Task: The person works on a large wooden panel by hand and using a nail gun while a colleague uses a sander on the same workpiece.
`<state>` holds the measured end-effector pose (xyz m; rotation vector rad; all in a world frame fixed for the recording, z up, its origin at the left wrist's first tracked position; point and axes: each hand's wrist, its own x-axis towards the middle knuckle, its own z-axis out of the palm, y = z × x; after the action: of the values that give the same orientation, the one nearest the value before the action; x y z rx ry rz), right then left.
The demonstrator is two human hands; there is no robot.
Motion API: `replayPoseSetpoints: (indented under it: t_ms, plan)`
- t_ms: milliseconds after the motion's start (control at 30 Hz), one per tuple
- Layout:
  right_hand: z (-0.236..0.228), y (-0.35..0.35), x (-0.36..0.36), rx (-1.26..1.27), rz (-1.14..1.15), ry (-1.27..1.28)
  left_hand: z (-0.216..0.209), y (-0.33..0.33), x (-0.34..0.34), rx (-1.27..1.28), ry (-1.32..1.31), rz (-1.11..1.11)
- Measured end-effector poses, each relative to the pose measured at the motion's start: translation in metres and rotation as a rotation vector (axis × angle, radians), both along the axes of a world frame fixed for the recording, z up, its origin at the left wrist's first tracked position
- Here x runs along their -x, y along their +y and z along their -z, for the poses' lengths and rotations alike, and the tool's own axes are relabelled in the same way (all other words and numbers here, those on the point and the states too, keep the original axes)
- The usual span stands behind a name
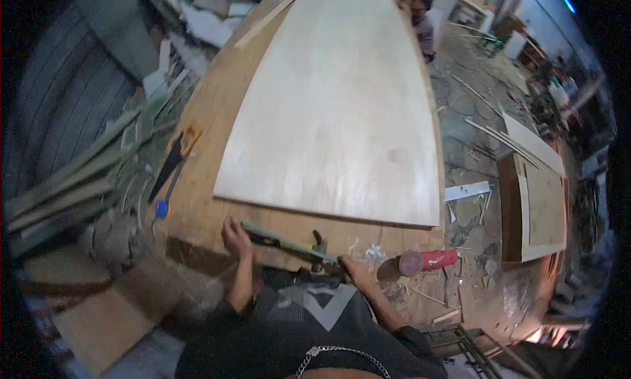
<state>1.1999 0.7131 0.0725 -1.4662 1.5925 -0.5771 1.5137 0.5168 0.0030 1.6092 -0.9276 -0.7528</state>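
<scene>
A long narrow bar [289, 243], dark with a pale green edge, spans the space between my hands at the near edge of the wooden bench [197, 198]. My left hand [236, 237] has its fingers around the left end. At the right end, my right hand [355, 271] grips it, fingers partly hidden. The exact kind of bar is unclear. Just beyond it lies a large pale wood panel [335, 116], flat on the bench and touched by neither hand. A small dark tool [318, 237], perhaps a hammer, shows partly behind the bar.
A handsaw [172, 161] with a yellow handle and a blue tape measure [162, 209] lie along the bench's left side. Near the right corner is a red cylindrical tool [438, 259]. Offcuts and a wooden box-like piece [536, 208] lie right; another person [422, 27] is beyond.
</scene>
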Motion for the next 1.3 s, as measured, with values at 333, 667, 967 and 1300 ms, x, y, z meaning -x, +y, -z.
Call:
replayPoseSetpoints:
  t_ms: [333,667,967,1300]
  plan:
    - [-0.009,-0.025,-0.008,0.097,-0.055,0.152,-0.02,-0.004,-0.02,0.014,-0.305,0.178]
    - [-0.012,-0.033,-0.02,0.081,0.224,-0.026,-0.037,0.015,0.0,0.054,-0.607,0.288]
    - [-0.004,-0.038,-0.037,0.228,0.291,0.017,-0.04,0.028,-0.024,0.042,-0.82,0.232]
    - [0.027,-0.009,-0.051,0.248,0.609,0.286,-0.046,0.001,-0.016,0.246,-0.923,0.422]
